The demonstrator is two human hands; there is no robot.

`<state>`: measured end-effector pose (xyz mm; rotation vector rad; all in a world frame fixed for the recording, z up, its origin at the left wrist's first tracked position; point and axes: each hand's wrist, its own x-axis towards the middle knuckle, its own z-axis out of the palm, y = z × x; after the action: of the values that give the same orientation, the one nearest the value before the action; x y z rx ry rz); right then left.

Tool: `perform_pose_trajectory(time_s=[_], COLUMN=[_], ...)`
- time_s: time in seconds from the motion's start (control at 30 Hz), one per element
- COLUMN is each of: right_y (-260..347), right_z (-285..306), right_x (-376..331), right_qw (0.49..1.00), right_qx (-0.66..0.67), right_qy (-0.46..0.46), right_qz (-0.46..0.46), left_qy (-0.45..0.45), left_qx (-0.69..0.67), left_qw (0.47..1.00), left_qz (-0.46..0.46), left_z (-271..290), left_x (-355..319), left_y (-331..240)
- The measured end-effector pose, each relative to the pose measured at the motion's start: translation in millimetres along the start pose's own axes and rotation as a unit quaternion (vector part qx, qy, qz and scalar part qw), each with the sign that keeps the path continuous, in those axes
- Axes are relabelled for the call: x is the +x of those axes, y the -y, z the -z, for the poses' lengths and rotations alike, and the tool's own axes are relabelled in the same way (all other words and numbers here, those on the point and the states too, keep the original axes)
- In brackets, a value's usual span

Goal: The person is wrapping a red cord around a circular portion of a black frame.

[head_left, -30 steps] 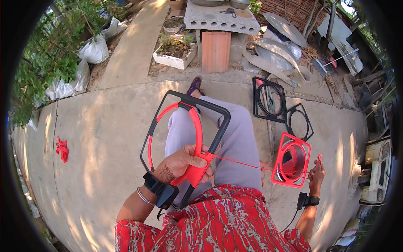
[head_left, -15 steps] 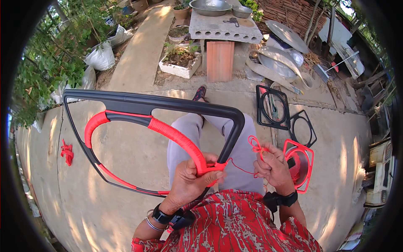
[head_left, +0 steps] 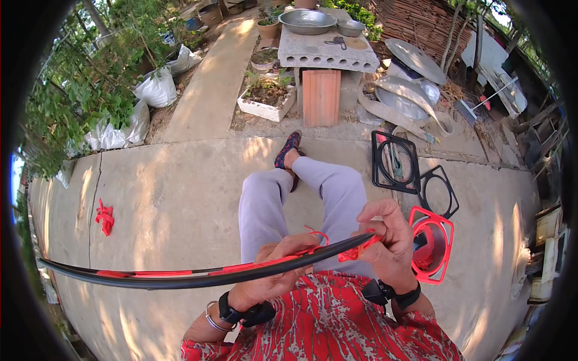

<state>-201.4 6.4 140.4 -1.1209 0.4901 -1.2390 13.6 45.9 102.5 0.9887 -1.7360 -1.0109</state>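
A black frame (head_left: pixel 168 282), partly wrapped with red cord, lies across my lap and is seen nearly edge-on. My left hand (head_left: pixel 272 274) is closed around it, right of its middle. At the frame's right end, my right hand (head_left: pixel 390 246) has its thumb and fingers bent around a small bunch of red cord (head_left: pixel 351 254). A thin loop of cord stands up above the left hand's fingers. Because of the tilt, the inner wrapped curve is mostly hidden.
To the right stands a container with a red square rim (head_left: pixel 448 240), red cord inside. Two black square frames with round openings (head_left: pixel 379 162) (head_left: pixel 446 180) lie beyond it. A red scrap (head_left: pixel 104 218) is on the concrete at left. Ahead is a block table (head_left: pixel 325 55) with metal basins.
The frame has turned from face-on to nearly edge-on and come down toward my lap. My right hand has brought the cord bunch left to the frame's end.
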Motion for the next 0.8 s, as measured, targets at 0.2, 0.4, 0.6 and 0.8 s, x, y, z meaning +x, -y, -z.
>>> perform_pose_trajectory(time_s=[0.2,0.4,0.6,0.8], right_y=[1.1,-5.9,-18.8,-27.7], right_z=[-6.0,-11.6,-11.7,-12.5], right_x=[-1.1,-21.7,-18.8,-17.7], right_qw=[0.928,0.867,0.815,0.807], right_qx=[-0.297,-0.36,-0.405,-0.408], right_qy=[0.164,0.239,0.277,0.27], right_qz=[0.155,0.248,0.309,0.332], left_qy=[0.045,-0.021,-0.081,-0.122], left_qx=[0.057,0.143,0.191,0.314], left_qw=[0.997,0.986,0.969,0.919], left_qz=[-0.01,-0.08,-0.131,-0.206], left_z=[10.6,31.3,50.2,58.0], left_x=[4.1,12.0,17.7,26.6], left_y=[-2.0,-16.9,-26.3,-40.2])
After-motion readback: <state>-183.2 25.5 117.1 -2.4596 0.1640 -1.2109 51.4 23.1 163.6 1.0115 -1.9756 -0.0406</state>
